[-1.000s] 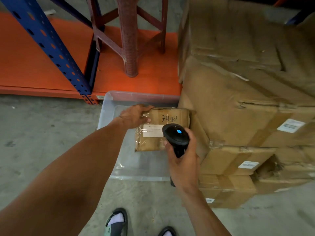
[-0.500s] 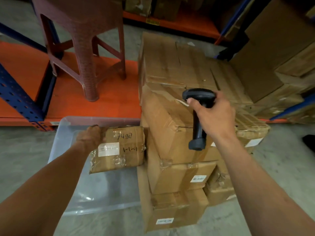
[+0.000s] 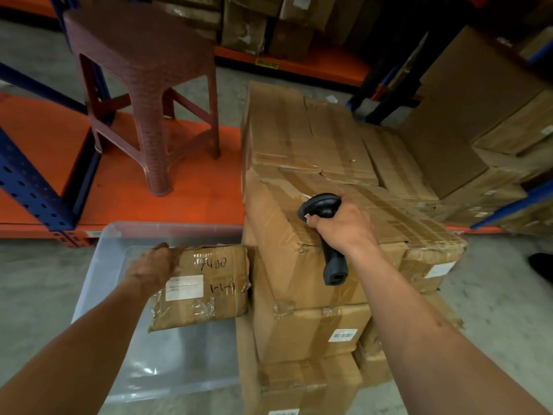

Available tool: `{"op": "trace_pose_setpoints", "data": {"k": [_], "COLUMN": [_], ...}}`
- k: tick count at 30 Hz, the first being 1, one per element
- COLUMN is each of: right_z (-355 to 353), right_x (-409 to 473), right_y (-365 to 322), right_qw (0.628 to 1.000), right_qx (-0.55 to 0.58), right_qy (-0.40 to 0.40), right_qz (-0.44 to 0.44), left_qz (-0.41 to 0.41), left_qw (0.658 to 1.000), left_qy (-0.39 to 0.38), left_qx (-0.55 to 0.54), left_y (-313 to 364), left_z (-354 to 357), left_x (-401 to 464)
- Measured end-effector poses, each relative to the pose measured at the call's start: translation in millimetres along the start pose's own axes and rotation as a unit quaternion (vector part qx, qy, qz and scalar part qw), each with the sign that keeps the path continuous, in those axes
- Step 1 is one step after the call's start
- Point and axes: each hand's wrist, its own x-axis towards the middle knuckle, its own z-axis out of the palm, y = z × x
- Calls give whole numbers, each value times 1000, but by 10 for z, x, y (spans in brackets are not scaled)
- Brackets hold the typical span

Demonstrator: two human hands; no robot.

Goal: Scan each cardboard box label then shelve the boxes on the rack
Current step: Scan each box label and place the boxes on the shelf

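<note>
Scanner point(image 3: 324, 232) lower; one held box point(image 3: 206, 287).

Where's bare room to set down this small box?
Bare orange rack deck lies between the stool and the stacked cartons. The clear bin under the small box also looks unfilled. Right of the scanner, cartons crowd everything.

I see matt brown cardboard on the small box point(image 3: 206, 289), wrapped in glossy, crinkled clear tape, with a white paper label point(image 3: 184, 287). The stacked boxes point(image 3: 314, 205) are the same dull cardboard, creased and taped. The scanner point(image 3: 324, 232) looks like matt black plastic. The bin point(image 3: 119, 295) is smooth translucent plastic. The stool point(image 3: 143, 85) is maroon plastic with a woven texture, on a painted metal rack point(image 3: 30, 181) over rough concrete floor point(image 3: 39, 283)
</note>
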Motion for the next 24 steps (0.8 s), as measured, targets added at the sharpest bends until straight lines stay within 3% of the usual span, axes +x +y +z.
{"op": "trace_pose_setpoints", "data": {"k": [4,7,9,11,13,16,18,22,24], "right_z": [-20,118,397,840,1350,1994,2308,2790,2952], "right_x": [-218,-560,-791,-927,-970,-878,-765,-711,-828], "right_y": [-23,-84,-177,-234,-217,-59,26,171,296], "right_qw": [999,971,946,947,961,979,970,944,954], "right_qx": [-39,-30,56,102,125,155,193,260,236], "right_qy": [35,195,226,152,43,-87,-147,-178,-155], "right_qz": [-13,-138,-226,-265,-243,-100,-12,96,96], "left_qz": [4,38,67,91,108,105,88,26,-18], "left_qw": [1000,999,996,990,982,956,936,924,885], "left_qy": [-9,-28,-31,-40,-35,-48,-73,-85,-84], "left_qx": [-26,-24,-55,-95,-152,-271,-334,-372,-457], "left_y": [-24,-85,-151,-237,-342,-502,-569,-637,-575], "left_z": [-27,-80,-81,-78,-52,58,161,537,704], "left_x": [-51,-111,-128,-175,-256,-428,-588,-898,-1042]}}
